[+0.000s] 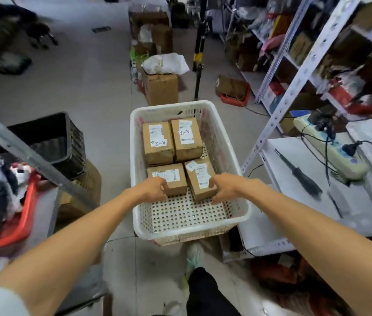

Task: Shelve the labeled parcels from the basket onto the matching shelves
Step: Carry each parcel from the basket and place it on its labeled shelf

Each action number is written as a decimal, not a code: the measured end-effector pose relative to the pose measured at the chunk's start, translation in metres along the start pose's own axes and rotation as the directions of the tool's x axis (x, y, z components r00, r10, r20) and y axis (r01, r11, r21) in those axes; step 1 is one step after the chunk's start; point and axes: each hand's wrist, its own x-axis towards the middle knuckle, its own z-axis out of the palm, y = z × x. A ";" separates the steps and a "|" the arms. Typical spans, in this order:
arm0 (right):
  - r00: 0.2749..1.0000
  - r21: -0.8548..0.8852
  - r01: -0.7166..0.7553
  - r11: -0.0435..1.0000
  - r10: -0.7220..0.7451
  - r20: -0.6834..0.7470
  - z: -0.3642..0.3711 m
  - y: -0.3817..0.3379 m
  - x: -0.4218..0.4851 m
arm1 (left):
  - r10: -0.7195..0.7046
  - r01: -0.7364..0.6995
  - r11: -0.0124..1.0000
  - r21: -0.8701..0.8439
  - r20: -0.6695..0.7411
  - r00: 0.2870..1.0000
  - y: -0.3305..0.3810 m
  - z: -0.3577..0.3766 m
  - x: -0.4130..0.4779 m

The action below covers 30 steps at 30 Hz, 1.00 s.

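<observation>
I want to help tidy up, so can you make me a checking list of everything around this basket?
Surface: grey floor; white shelf board at right.
Job's things: white basket holds four labelled cardboard parcels; far-left parcel and far-right parcel read A-2; the nearer two labels are unreadable.
Clutter: black crate and orange tray at left; cardboard boxes beyond the basket; black tool on the shelf board.
Grips: left grip holds near-left parcel; right grip holds near-right parcel.
Cables: power strip with black cables on the shelf board.
Surroundings: metal shelving at right, stocked, blurred.
</observation>
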 end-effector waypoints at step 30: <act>0.946 0.457 -0.307 0.835 0.320 0.051 0.085 0.104 0.292 | -0.217 0.343 0.825 -0.448 0.310 0.926 -0.044 0.099 0.277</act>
